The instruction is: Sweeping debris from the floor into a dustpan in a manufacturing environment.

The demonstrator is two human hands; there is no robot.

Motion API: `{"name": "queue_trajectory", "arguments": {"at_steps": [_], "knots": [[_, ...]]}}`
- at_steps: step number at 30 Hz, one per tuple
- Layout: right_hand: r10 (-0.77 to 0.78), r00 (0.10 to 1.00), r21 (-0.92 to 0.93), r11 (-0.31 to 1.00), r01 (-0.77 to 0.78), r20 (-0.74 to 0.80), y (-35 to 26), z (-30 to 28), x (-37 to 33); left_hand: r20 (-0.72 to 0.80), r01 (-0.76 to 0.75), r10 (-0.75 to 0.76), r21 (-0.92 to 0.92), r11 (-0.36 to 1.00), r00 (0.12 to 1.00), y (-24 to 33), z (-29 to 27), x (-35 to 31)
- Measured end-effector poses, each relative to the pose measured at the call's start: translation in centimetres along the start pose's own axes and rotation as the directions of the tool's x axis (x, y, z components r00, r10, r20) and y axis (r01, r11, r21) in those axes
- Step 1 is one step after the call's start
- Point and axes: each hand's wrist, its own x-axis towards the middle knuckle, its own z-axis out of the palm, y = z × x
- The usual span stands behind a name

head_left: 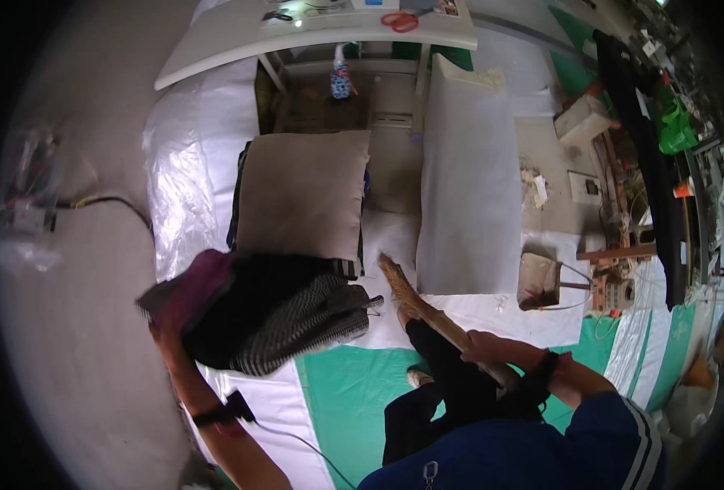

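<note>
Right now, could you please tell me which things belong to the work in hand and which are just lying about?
In use, it seems:
cloth, at the left hand
stick, in the right hand

Lying about, it seems:
scissors, on the table
spray bottle

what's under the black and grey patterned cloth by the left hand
Green and white sheeting shows beyond the lower edge of the black and grey patterned cloth; whatever lies beneath is covered.

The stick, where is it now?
In the head view, just right of the middle, the stick is in the right hand, right of the dark cloth.
</note>
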Motion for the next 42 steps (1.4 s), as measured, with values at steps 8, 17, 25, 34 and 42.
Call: {"name": "queue_trajectory", "arguments": {"at_steps": [8,17,25,34,42], "knots": [[0.032,0.999,-0.038,0.999,-0.033,-0.013,-4.3,-1.6,9.4,-0.174,0.216,-0.182,0.201,0.956,0.968,-2.1,-5.3,-6.3],[-0.056,0.997,0.139,0.988,0.062,-0.049,-5.2,-1.6,15.5,-0.247,0.168,-0.056,0.460,0.872,0.967,-2.7,-6.9,-13.8],[-0.105,0.960,0.035,0.992,0.118,-0.261,-5.2,1.3,24.7,-0.279,0.172,0.021,0.649,0.741,0.960,-2.8,-9.4,-11.7],[-0.144,0.955,0.267,0.940,0.214,-0.258,-10.9,0.2,36.7,-0.288,0.170,0.059,0.705,0.689,0.956,-2.4,-9.0,-10.3],[0.054,0.844,0.317,0.938,0.141,-0.534,-8.7,-2.5,32.1,-0.312,0.221,0.009,0.690,0.689,0.950,-2.6,-8.4,-10.2]]}}
